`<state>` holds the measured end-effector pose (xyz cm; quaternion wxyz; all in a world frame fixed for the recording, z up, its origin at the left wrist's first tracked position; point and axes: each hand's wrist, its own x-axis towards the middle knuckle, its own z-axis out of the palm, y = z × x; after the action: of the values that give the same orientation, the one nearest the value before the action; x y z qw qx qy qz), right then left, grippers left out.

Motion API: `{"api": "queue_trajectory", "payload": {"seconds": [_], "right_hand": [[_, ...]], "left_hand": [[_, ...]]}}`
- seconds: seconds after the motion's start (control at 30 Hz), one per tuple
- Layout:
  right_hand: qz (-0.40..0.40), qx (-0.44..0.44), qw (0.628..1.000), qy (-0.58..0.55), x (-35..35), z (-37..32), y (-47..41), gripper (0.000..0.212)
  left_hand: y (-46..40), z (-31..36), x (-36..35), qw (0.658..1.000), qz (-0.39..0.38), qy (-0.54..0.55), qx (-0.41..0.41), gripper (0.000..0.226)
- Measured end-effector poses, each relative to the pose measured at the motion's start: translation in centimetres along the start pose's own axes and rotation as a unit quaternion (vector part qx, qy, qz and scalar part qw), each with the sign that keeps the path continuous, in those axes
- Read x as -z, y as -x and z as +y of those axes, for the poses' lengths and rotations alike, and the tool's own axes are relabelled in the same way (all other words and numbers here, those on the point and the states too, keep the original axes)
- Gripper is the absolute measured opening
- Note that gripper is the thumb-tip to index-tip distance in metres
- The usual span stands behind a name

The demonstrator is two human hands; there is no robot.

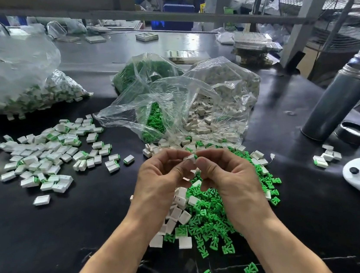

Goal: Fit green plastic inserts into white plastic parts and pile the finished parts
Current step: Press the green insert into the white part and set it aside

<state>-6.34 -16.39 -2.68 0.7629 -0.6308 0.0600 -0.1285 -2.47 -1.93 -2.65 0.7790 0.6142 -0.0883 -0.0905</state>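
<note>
both hands pinch one white part [189, 157], left hand [161, 176] steadying, right hand [222, 172] feeding the green insert [195, 156] (barely showing); best squared up, then pressed flush.

One view only, and it sat on the person's head, tipped forward and down over the dark tabletop [284, 105]. It was a wide lens, so the edges bowed. Close in, both forearms entered from the bottom edge, with the left hand [161, 175] and right hand [227, 176] meeting near the frame's middle. Farther up, the view reached shelving and frame bars across the back.
</note>
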Motion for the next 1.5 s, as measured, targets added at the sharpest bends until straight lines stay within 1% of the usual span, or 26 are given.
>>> {"api": "queue_trajectory", "payload": {"seconds": [0.07,0.17,0.27,0.4,0.5,0.63,0.8,0.9,0.97,1.07,1.1,1.17,1.2,1.3,1.4,1.5], "right_hand": [[0.004,0.006,1.0,0.011,0.0,0.1,0.1,0.006],[0.017,0.034,0.996,0.076,0.2,0.0,0.3,0.004],[0.033,0.041,0.99,0.13,0.2,0.0,0.2,0.009],[0.037,0.045,0.978,0.201,0.3,-0.2,0.3,0.012],[0.028,0.05,0.969,0.241,0.6,-0.3,0.4,0.014],[0.018,0.043,0.963,0.265,0.6,-0.3,0.3,0.013],[0.01,0.043,0.958,0.282,0.7,-0.2,0.2,0.013],[-0.007,0.045,0.953,0.3,0.7,-0.5,0.4,0.013],[-0.011,0.032,0.964,0.263,0.7,-0.5,0.5,0.016],[0.002,0.021,0.987,0.161,0.3,-0.7,0.4,0.019],[0.003,0.025,0.99,0.136,0.1,-0.8,0.5,0.018],[-0.004,0.036,0.994,0.101,-0.1,-1.1,0.4,0.007],[-0.007,0.039,0.995,0.089,-0.1,-1.0,0.4,0.011],[0.001,0.001,0.999,0.051,-0.1,-1.0,0.4,0.037],[-0.002,-0.053,0.998,0.044,-0.7,-0.8,0.5,0.061],[-0.007,-0.078,0.994,0.075,-1.4,-0.6,0.7,0.07]], "left_hand": [[0.0,0.0,0.0,1.0,-0.006,-0.001,-0.002,0.029],[0.1,0.0,0.0,0.999,-0.008,-0.026,-0.016,0.021],[0.1,0.0,0.1,0.998,-0.007,-0.051,-0.028,0.012],[0.1,0.1,0.3,0.995,-0.008,-0.088,-0.038,0.009],[0.1,0.1,0.5,0.991,-0.016,-0.127,-0.043,0.012],[-0.1,0.2,0.8,0.986,-0.014,-0.159,-0.046,0.023],[0.0,0.4,0.8,0.984,-0.027,-0.169,-0.05,0.024],[0.0,0.5,1.0,0.983,-0.033,-0.175,-0.05,0.021],[-0.1,0.5,1.1,0.984,-0.028,-0.169,-0.051,0.022],[-0.2,0.7,0.9,0.992,-0.015,-0.112,-0.051,0.018],[-0.2,0.7,0.8,0.994,-0.013,-0.098,-0.053,0.016],[-0.3,0.7,0.9,0.994,-0.014,-0.092,-0.061,0.013],[-0.4,0.6,0.9,0.994,-0.012,-0.091,-0.065,0.013],[-0.4,0.4,0.7,0.994,-0.007,-0.089,-0.058,0.008],[-0.2,0.2,0.2,0.993,-0.036,-0.104,-0.052,0.013],[0.1,0.1,-0.3,0.992,-0.06,-0.095,-0.057,0.006]]}}
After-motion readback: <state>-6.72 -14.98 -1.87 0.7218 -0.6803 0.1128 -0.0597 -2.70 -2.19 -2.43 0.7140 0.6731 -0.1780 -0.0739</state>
